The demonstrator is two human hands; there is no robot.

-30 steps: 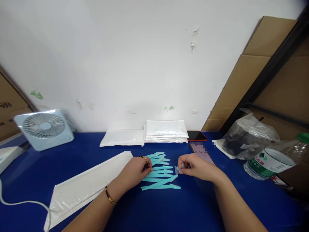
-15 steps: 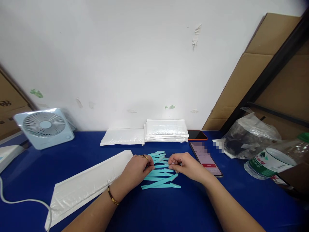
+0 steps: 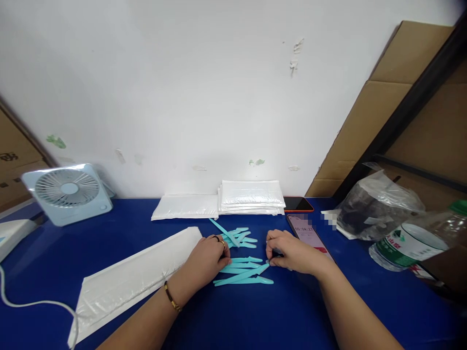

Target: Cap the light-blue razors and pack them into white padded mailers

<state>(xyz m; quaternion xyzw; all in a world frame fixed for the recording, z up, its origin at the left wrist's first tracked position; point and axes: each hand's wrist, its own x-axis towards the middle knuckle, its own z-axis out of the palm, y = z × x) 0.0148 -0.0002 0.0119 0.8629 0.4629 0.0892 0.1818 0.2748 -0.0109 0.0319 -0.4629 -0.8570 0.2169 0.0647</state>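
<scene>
Several light blue plastic sticks [image 3: 242, 272] lie in a loose pile on the blue table [image 3: 233, 316]. My left hand [image 3: 206, 260] rests at the pile's left edge, fingers closed on one blue stick [image 3: 223, 231] that tilts up and away to the left. My right hand [image 3: 290, 253] sits to the right of the pile, fingers curled in a pinch around something small and dark that I cannot make out. A long white padded bag [image 3: 134, 279] lies to the left of my left hand.
A stack of white bags [image 3: 251, 197] lies at the wall. Two phones [image 3: 308, 233] sit right of the pile. A small fan [image 3: 67, 192] stands far left, and a plastic-wrapped bundle [image 3: 375, 204] and a water bottle [image 3: 412, 243] stand at right.
My right hand came to the pile and met my left hand, then pulled back to the right. My left hand has lifted one blue stick, which now tilts up.
</scene>
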